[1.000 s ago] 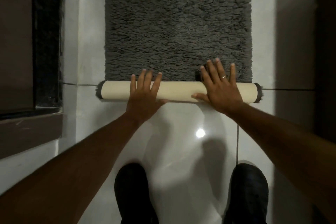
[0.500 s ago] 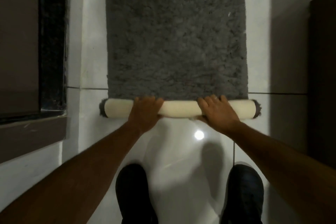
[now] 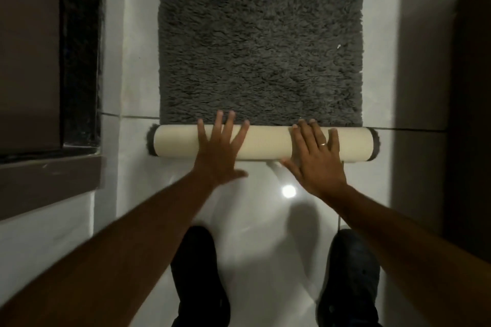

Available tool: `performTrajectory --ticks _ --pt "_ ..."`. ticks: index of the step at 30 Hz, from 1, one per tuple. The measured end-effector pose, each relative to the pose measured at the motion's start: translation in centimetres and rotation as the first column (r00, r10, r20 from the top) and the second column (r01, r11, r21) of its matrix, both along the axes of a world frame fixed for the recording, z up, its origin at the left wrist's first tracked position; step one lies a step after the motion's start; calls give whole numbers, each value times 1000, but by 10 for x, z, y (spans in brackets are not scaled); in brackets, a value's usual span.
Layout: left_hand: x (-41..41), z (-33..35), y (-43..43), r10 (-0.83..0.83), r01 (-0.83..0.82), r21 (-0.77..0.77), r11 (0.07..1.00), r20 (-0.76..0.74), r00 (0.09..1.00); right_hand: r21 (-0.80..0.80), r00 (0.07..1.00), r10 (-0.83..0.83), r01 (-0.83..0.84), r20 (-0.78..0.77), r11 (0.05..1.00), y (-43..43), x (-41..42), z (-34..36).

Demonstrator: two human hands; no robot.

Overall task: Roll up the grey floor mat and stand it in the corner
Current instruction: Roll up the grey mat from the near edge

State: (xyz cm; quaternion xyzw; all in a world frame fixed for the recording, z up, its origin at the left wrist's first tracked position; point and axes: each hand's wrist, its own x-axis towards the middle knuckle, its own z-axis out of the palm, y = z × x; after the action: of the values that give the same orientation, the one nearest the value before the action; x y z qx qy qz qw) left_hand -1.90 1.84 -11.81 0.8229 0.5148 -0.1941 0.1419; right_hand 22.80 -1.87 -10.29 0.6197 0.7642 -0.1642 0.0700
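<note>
The grey shaggy floor mat (image 3: 260,48) lies flat on the white tiled floor, and its near end is wound into a roll (image 3: 268,142) that shows the cream backing. My left hand (image 3: 219,152) rests palm down on the roll's left half with fingers spread. My right hand (image 3: 317,159), wearing a ring, lies flat on the roll's right half, fingertips reaching the grey pile. Neither hand grips the roll; both press on top of it.
My two dark shoes (image 3: 198,276) (image 3: 348,279) stand on the glossy tiles just behind the roll. A dark black-framed step or threshold (image 3: 79,56) runs along the left. A dark brown door or cabinet (image 3: 473,93) stands on the right.
Both hands went from curled over the roll to flat with fingers spread. The roll has grown thicker and the flat part shorter; the mat's far edge is now in view.
</note>
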Motion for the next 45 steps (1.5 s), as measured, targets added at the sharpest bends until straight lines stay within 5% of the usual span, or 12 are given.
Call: performTrajectory --ticks 7,14,19,23,26,28,31,34,37,40,45 --pt "-2 9 47 -48 19 242 970 115 992 -2 988 -18 19 153 1000 90 0 1" --pt "26 5 89 108 -101 96 990 -75 991 -79 972 155 -143 176 987 104 5 -1" --pt "11 13 67 13 -17 116 993 33 999 -50 977 195 -191 85 980 84 6 3" --pt "2 25 16 -46 41 -163 986 -23 999 -276 971 232 -240 -61 931 21 12 6" --pt "-2 23 -6 -64 50 -449 892 -15 998 -497 973 201 -231 -114 837 -8 12 2" --pt "-3 26 -5 -19 5 -500 866 -22 1000 -536 980 156 -199 -125 820 -10 14 4" --pt "-8 34 -3 -7 13 -181 983 33 999 -300 986 155 -168 -67 939 -5 21 10" --pt "-10 37 -19 28 -98 217 971 303 953 -18 996 -65 64 -61 998 5 18 18" --pt "4 39 -22 77 -90 53 995 209 975 53 982 -154 160 -109 986 19 -1 25" --pt "16 33 5 -13 10 -55 998 -72 997 -30 999 19 -21 -46 999 20 -11 25" --pt "18 25 46 -48 48 39 998 1 999 -121 974 178 -161 139 980 34 -4 15"
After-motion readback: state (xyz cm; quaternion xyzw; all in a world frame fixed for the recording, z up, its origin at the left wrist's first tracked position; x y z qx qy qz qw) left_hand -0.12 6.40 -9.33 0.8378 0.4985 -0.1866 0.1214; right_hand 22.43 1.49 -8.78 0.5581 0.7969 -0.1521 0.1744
